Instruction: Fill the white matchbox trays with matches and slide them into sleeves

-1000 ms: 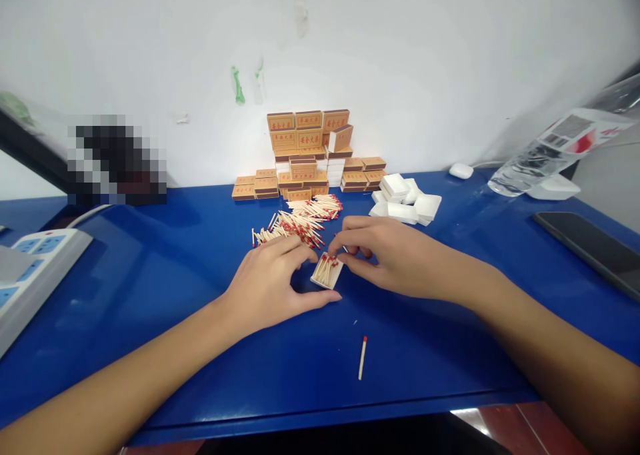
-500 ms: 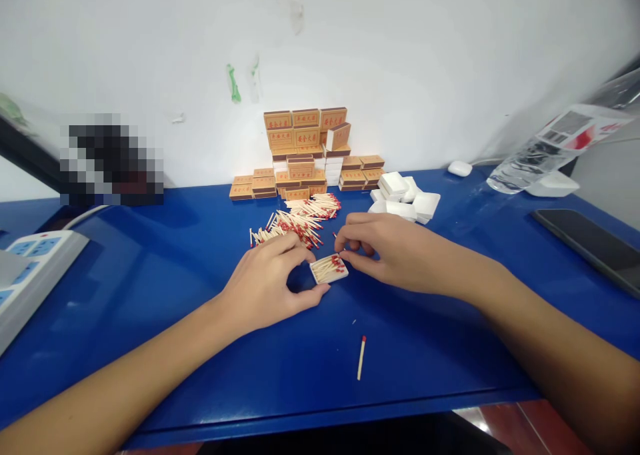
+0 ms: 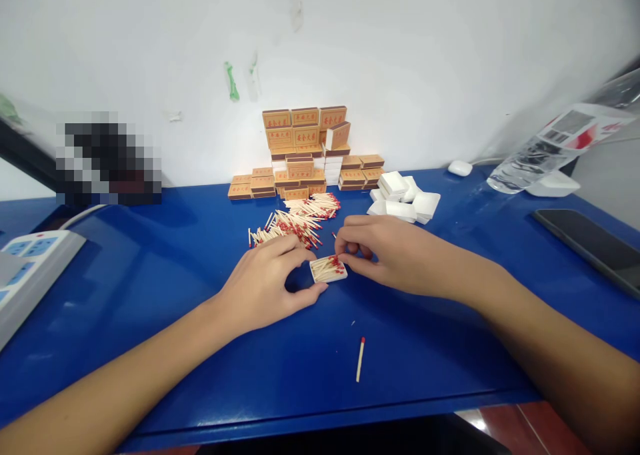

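Note:
My left hand (image 3: 270, 278) steadies a small white matchbox tray (image 3: 334, 279) on the blue tabletop, thumb at its near side and fingers at its far left corner. Matches (image 3: 326, 268) lie in the tray, their red heads mostly toward the right end. At that end, my right hand (image 3: 387, 252) has thumb and forefinger pinched close against the match heads; whatever is between the fingertips is hidden. Just behind my left hand spreads a heap of loose matches (image 3: 295, 225). A single match (image 3: 360, 360) rests on the table nearer to me.
Stacked orange matchboxes (image 3: 306, 137) stand against the wall. White empty trays (image 3: 400, 210) are piled behind my right hand. To the right are a phone (image 3: 590, 245), a plastic bottle (image 3: 530, 152) and a white earbud case (image 3: 459, 168). A power strip (image 3: 37, 268) lies at left.
Both hands keep almost the same place around the tray. My right fingertips have shifted very slightly at the match heads; the view has moved a little.

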{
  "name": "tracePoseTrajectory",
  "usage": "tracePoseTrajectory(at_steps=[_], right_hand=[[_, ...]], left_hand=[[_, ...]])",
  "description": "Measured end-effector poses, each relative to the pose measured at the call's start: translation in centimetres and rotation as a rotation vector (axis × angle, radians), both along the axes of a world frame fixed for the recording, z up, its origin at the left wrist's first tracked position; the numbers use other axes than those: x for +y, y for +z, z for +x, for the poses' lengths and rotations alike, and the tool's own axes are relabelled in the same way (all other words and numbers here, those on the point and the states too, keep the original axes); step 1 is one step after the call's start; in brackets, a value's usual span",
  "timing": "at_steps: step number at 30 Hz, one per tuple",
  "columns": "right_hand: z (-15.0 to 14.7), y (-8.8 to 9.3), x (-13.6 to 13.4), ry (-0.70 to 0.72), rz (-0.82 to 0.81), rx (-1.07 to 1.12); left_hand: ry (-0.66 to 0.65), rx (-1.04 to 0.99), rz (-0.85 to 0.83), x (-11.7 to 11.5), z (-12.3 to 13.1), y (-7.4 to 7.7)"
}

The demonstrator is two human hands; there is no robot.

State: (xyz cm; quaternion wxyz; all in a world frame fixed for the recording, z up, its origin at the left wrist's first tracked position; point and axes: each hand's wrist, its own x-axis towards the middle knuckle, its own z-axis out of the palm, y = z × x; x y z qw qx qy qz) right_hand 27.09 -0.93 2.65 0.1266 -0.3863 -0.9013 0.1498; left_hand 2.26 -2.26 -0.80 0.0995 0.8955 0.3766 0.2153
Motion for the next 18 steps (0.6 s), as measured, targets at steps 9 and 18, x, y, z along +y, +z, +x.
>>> tracePoseTrajectory(at_steps=[9, 18], right_hand=[[-0.25, 0.31, -0.33, 0.028, -0.004, 0.031], [-0.5, -0.06, -0.6, 0.037, 0.006, 0.001]], left_hand=[[-0.013, 0.009, 0.027, -0.01, 0.07, 0.03], [-0.016, 0.005, 0.042, -0.08, 0.04, 0.01]])
